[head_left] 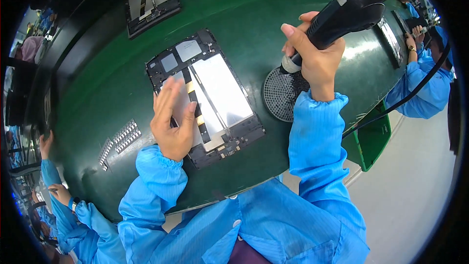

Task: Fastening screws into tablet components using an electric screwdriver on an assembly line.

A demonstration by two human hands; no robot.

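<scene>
An opened tablet (224,88) lies tilted on the green table in front of me, its silver battery cells and black frame showing. My left hand (173,122) is over the tablet's left side, fingers stretched and thumb apart, slightly blurred; whether it presses on the tablet I cannot tell. To the right, my right hand (317,58) is wrapped round a black electric screwdriver (337,19). Its lower end points down at a round dish (278,100) with a grid of small holes and dark screws. The screwdriver's tip is hidden.
Strips of small silver parts (127,136) lie on the left of the table (102,93). Another opened tablet (151,2) sits at the far left, more along the back. A green bin (373,142) stands below the right edge, near a black cable (415,93). Co-workers sit on both sides.
</scene>
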